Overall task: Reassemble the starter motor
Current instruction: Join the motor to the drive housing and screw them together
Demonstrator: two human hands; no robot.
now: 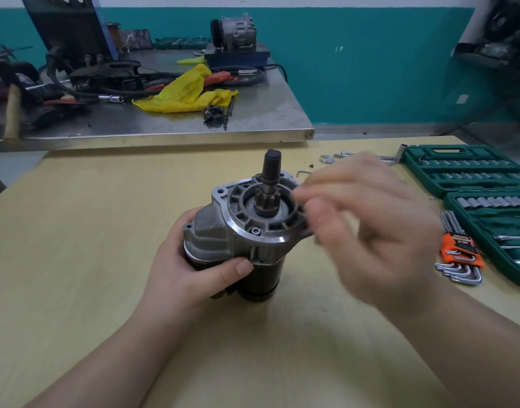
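Fingers of the left hand (191,272) wrap round the dark body of the starter motor (247,231), thumb pressed under the alu nose housing; motor stands upright, centre of frame, on the yellow worktop (76,260), pinion and shaft (270,175) pointing up. Right hand (367,228), centre-right, is motion-blurred beside the flange; fingers look loosely curled, but can't tell if they pinch anything. Far right: hex keys in an orange holder (459,251) and a green socket set (471,172). Judging by this, the flange fasteners are being dealt with. Best approach imo: keep the left grip firm, motor vertical, start each bolt by hand, tighten evenly w/ the correct key.
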